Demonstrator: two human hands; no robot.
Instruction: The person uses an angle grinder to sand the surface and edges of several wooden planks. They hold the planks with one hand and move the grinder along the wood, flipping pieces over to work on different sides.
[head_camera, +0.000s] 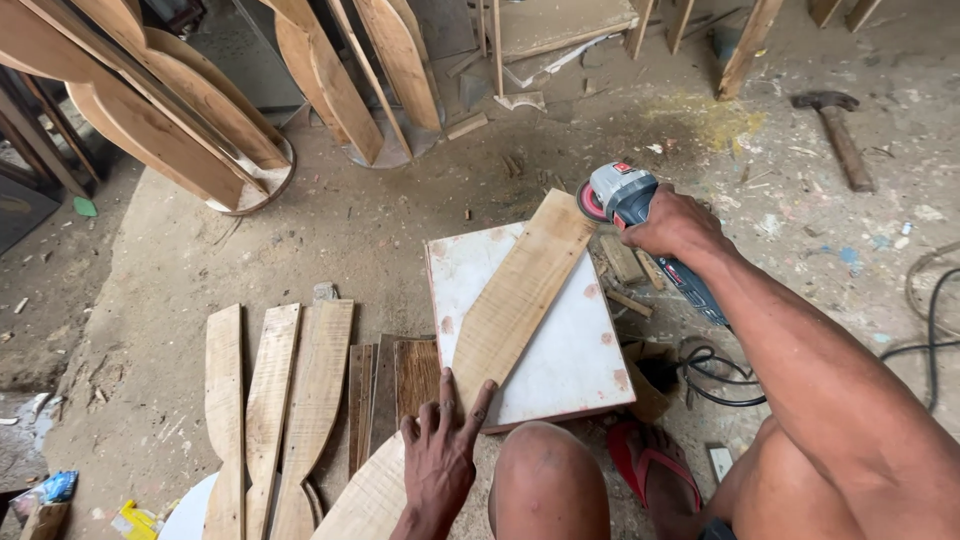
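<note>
A pale wooden plank (520, 290) lies slanted across a white board (570, 350) on the dusty floor. My left hand (440, 450) rests flat with fingers spread, its tips on the plank's near end. My right hand (675, 228) grips a blue and grey angle grinder (625, 198). The grinder's red disc (590, 203) sits at the plank's far end, by its right corner.
Shaped wooden slats (275, 400) lie in a row to the left. Curved wooden pieces (200, 100) lean at the back. A hammer (838, 130) lies at the far right. The grinder's black cable (720, 375) coils by my red sandal (640, 460). My knee (545, 470) is below the board.
</note>
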